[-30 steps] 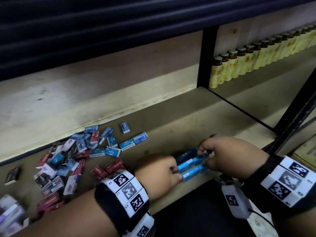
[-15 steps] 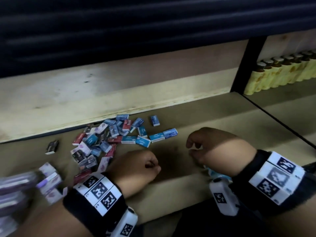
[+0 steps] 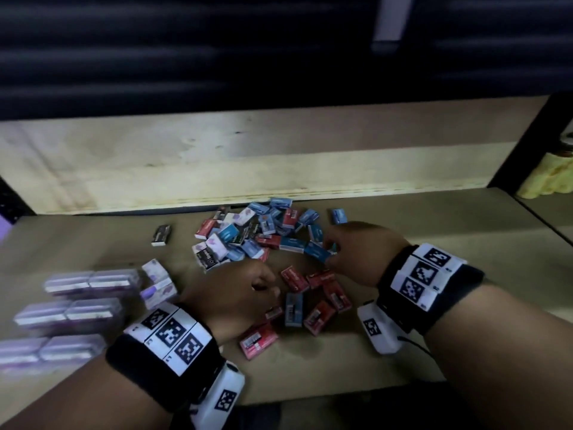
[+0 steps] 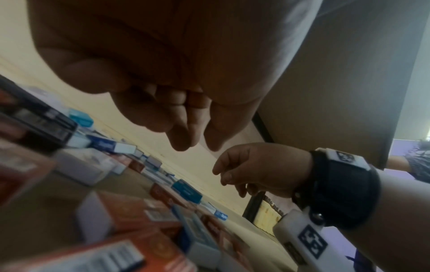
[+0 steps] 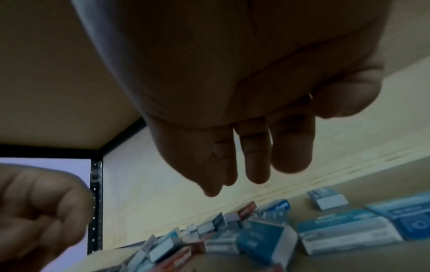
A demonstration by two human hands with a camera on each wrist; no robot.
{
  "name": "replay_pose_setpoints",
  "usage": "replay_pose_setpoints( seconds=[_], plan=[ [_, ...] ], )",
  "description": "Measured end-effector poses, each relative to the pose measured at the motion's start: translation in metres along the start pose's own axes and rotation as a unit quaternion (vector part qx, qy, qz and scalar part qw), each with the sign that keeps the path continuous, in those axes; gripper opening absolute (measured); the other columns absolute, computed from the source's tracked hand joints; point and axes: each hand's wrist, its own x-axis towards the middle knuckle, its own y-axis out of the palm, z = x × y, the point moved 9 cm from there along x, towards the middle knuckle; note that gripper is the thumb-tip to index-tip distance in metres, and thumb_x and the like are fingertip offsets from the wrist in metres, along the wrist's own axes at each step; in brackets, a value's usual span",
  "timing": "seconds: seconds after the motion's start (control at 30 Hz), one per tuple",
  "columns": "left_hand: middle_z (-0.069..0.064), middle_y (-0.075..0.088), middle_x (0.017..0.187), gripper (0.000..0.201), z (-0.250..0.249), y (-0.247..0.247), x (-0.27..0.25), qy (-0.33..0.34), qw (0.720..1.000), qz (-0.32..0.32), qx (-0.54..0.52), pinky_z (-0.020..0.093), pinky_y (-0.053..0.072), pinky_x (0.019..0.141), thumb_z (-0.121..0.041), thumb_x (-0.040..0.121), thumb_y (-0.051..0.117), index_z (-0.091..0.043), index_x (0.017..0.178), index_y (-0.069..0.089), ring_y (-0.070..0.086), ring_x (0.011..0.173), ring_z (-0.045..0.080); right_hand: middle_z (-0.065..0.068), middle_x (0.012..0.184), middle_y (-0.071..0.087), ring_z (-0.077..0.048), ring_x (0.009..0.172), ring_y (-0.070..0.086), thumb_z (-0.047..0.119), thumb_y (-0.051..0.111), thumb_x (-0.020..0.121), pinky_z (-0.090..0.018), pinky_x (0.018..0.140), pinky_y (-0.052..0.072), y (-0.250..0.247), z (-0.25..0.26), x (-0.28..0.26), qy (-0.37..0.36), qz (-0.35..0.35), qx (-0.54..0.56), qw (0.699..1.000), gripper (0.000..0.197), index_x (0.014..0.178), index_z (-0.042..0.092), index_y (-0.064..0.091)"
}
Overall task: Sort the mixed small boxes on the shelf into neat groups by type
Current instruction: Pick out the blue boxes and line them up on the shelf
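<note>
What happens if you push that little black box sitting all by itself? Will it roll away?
Probably not. The black box is flat-sided and lies flat on the shelf, so it should slide, not roll. It looks like small stiff cardboard, likely easy to pinch. Its weight can't be told.

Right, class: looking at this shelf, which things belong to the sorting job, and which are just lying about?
Part of the job:
- mixed pile of small boxes
- red boxes near the hands
- stacked purple boxes
- lone black box
- left hand, right hand, both over the boxes

Just lying about:
- yellow bottles in the next bay
- shelf post
</note>
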Motion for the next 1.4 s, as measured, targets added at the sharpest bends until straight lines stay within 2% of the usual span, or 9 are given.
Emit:
replay_pose_setpoints(
  seconds=[0.17, 0.43, 0.63, 0.73, 0.87, 1.0, 1.2, 1.33, 1.4],
  plan=[
    [-0.021, 0.068, 0.082, 0.023, 0.022, -0.006, 0.000, -0.017, 1.000, -0.015, -0.012, 0.024, 0.048, 0.070, -0.052, 0.081, 0.067, -0.035, 0.096, 0.067, 0.061, 0.077, -0.007, -0.002, 0.104, 0.063, -0.019, 0.077, 0.054, 0.038, 0.062, 0.088, -0.026, 0.063, 0.038, 0.014, 0.009, 0.038, -0.007, 0.013, -0.009, 1.000, 0.032, 0.118, 0.026, 0.059],
    [-0.030, 0.065, 0.077, 0.031, 0.044, -0.012, -0.004, -0.033, 0.998, -0.042, -0.027, 0.016, 0.041, 0.060, -0.070, 0.064, 0.050, -0.050, 0.086, 0.060, 0.059, 0.073, -0.013, 0.004, 0.091, 0.060, -0.003, 0.059, 0.046, 0.038, 0.061, 0.085, -0.021, 0.043, 0.029, 0.040, 0.002, 0.080, -0.017, 0.066, -0.033, 0.997, 0.030, 0.110, 0.028, 0.049],
    [-0.033, 0.064, 0.079, 0.025, 0.049, -0.013, -0.008, -0.034, 0.998, -0.040, -0.015, 0.017, 0.039, 0.055, -0.070, 0.069, 0.048, -0.054, 0.085, 0.058, 0.060, 0.071, -0.013, -0.006, 0.118, 0.062, -0.013, 0.069, 0.051, 0.030, 0.057, 0.093, -0.018, 0.048, 0.031, 0.056, -0.005, 0.086, -0.023, 0.086, -0.042, 0.995, 0.040, 0.131, 0.020, 0.051],
    [-0.032, 0.065, 0.078, 0.030, 0.046, -0.016, -0.008, -0.033, 0.998, -0.040, -0.028, 0.021, 0.043, 0.056, -0.068, 0.071, 0.048, -0.047, 0.088, 0.060, 0.061, 0.068, -0.011, -0.004, 0.131, 0.058, -0.020, 0.093, 0.059, 0.029, 0.057, 0.094, -0.025, 0.068, 0.041, 0.044, -0.001, 0.079, -0.029, 0.088, -0.016, 0.996, 0.042, 0.135, 0.026, 0.052],
    [-0.029, 0.064, 0.078, 0.034, 0.042, -0.020, -0.008, -0.024, 0.998, -0.043, -0.027, 0.025, 0.045, 0.061, -0.068, 0.070, 0.047, -0.042, 0.086, 0.061, 0.060, 0.071, -0.008, 0.005, 0.124, 0.061, -0.015, 0.091, 0.059, 0.031, 0.063, 0.088, -0.025, 0.071, 0.043, 0.020, -0.006, 0.056, 0.008, 0.063, 0.098, 0.993, 0.036, 0.125, 0.034, 0.063],
    [-0.028, 0.065, 0.077, 0.035, 0.040, -0.017, -0.008, -0.030, 0.998, -0.037, -0.028, 0.023, 0.042, 0.061, -0.068, 0.072, 0.049, -0.041, 0.088, 0.063, 0.060, 0.071, -0.007, 0.006, 0.067, 0.070, -0.010, 0.051, 0.066, 0.023, 0.070, 0.080, -0.017, 0.038, 0.039, 0.017, -0.017, 0.025, 0.094, 0.031, 0.353, 0.930, 0.015, 0.094, 0.029, 0.066],
    [-0.028, 0.065, 0.078, 0.018, 0.026, -0.016, -0.007, -0.021, 0.998, -0.047, -0.031, 0.025, 0.046, 0.064, -0.054, 0.082, 0.062, -0.038, 0.087, 0.066, 0.060, 0.071, -0.007, -0.002, 0.070, 0.071, -0.019, 0.055, 0.064, 0.040, 0.071, 0.057, -0.022, 0.041, 0.035, 0.032, -0.026, -0.007, 0.136, 0.009, 0.497, 0.857, 0.032, 0.087, 0.030, 0.066],
    [-0.018, 0.067, 0.074, 0.013, 0.019, -0.014, -0.007, -0.027, 0.999, -0.041, -0.023, 0.030, 0.051, 0.070, -0.046, 0.086, 0.065, -0.034, 0.086, 0.068, 0.062, 0.069, -0.003, 0.002, 0.075, 0.075, -0.010, 0.056, 0.066, 0.027, 0.071, 0.070, -0.021, 0.043, 0.045, 0.029, -0.018, -0.028, 0.089, -0.015, 0.550, 0.830, 0.033, 0.098, 0.045, 0.070],
    [-0.015, 0.068, 0.075, 0.013, 0.018, -0.013, -0.007, -0.026, 0.999, -0.031, -0.012, 0.029, 0.050, 0.071, -0.046, 0.087, 0.064, -0.033, 0.087, 0.068, 0.062, 0.070, -0.002, -0.001, 0.080, 0.075, -0.013, 0.064, 0.068, 0.024, 0.069, 0.071, -0.029, 0.054, 0.054, 0.033, -0.009, -0.040, 0.069, -0.018, 0.529, 0.845, 0.033, 0.096, 0.045, 0.071]
  ],
)
